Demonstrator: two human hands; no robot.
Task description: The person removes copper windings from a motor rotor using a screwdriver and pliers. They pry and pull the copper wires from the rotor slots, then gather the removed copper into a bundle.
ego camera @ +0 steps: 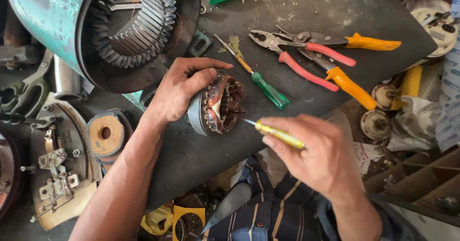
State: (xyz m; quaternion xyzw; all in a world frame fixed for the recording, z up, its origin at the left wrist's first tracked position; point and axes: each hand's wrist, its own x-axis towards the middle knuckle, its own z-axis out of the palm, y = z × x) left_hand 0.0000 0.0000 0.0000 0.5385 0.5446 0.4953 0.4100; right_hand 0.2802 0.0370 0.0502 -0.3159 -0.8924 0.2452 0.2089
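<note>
I see the left hand (179, 90) reaching in from the lower left, forearm slanted up, fingers clamped over a small copper-wound stator (218, 106) standing on edge on the dark surface (306, 11). My right hand (318, 152) comes from below, fingers pinched shut on one yellow-handled tool (278, 134) whose tip points at the windings. Behind the left hand lies one large teal motor housing (110, 28). On the surface I count two green-handled screwdrivers (268, 90), one red-handled pliers (299, 59) and one orange-handled snips (345, 61).
</note>
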